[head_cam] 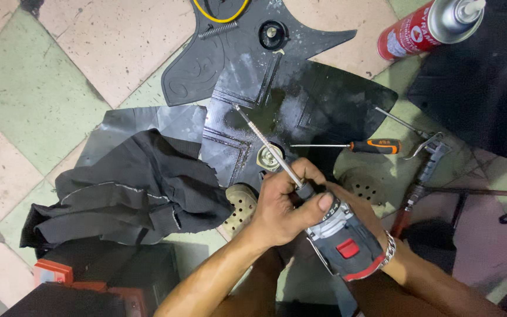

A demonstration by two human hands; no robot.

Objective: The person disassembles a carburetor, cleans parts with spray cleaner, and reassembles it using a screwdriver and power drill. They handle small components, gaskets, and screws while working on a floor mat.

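**Both hands gripping a cordless drill over a black floor mat**

The left hand (283, 202) is clamping its fingers around the chuck of the grey and red cordless drill (344, 238), near the middle of the scene. The right hand (359, 205) is lying mostly hidden behind the drill body, wrapped on it. A long extension bit (265, 144) is pointing far and left over the black rubber mat (300, 100). An orange-handled screwdriver (347, 146) is lying just right, a black cloth (130, 188) left, a red spray can (423, 26) far right.
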